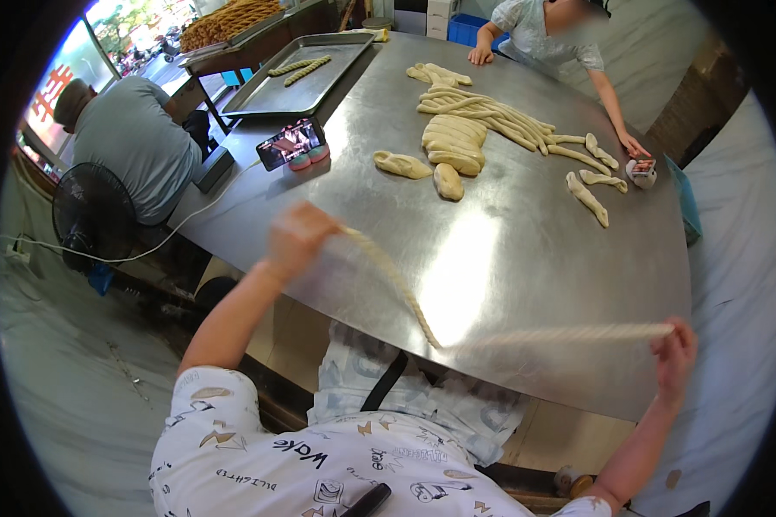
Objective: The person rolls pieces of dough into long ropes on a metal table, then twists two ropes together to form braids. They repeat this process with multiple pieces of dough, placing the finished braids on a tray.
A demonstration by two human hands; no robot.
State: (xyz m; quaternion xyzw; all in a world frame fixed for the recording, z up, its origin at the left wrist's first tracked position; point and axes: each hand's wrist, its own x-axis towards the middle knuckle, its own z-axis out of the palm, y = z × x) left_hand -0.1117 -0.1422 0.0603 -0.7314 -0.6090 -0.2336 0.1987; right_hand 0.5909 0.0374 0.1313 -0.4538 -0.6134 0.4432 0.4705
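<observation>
A long twisted dough rope (409, 292) hangs in a V between my raised hands, its low middle at the near edge of the steel table (375, 239). My left hand (302, 234), blurred, is closed around one end. At the right, my right hand (674, 352) pinches the other end, and that half of the rope is blurred. Beyond them lie a block of cut dough strips (454, 143), a pile of long dough strands (491, 113) and several loose dough pieces (402, 165).
A metal tray (278, 97) with twisted dough stands at the far left. A phone (291, 143) on a stand trails a white cable. Across the table, a person's hand (634, 145) touches a small device (641, 169). Another person (136, 142) sits left, beside a fan (94, 200).
</observation>
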